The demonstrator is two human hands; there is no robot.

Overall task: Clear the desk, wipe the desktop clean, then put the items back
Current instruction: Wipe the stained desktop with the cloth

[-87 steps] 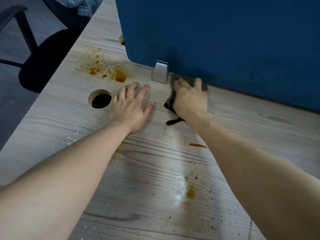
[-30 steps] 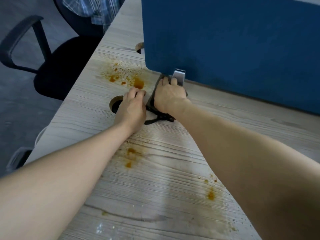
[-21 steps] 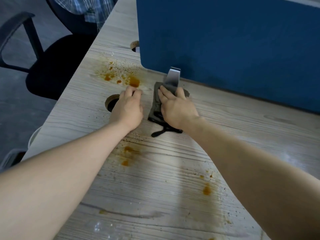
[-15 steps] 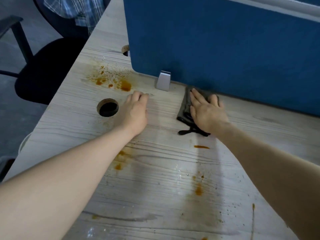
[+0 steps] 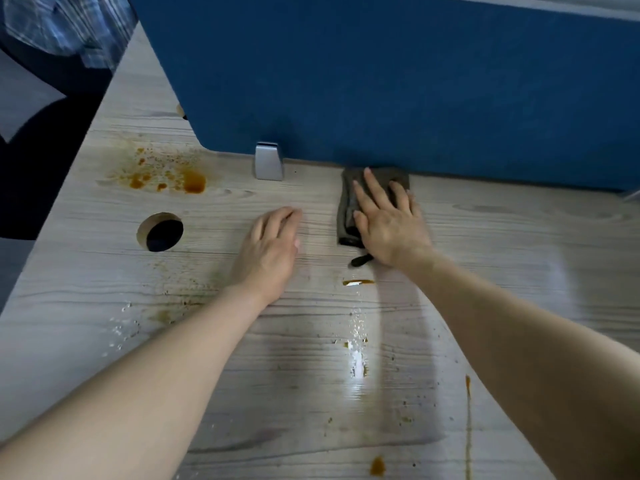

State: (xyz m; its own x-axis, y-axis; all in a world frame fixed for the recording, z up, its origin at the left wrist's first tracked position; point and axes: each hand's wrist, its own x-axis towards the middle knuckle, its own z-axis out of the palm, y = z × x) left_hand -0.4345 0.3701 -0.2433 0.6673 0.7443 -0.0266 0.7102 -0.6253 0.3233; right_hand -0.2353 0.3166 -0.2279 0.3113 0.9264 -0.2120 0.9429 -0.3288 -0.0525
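At the divider: right hand [image 5: 391, 226] flat, pressing cloth [image 5: 348, 206] | left hand [image 5: 270, 251] released on desk [image 5: 519, 244]

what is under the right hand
A folded dark grey cloth, pressed flat on the desk by the right hand. The desktop beneath the cloth is covered.

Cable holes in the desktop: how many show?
2. One open round cable hole lies left of the left hand; a second hole peeks out at the blue divider panel's left edge, mostly hidden.
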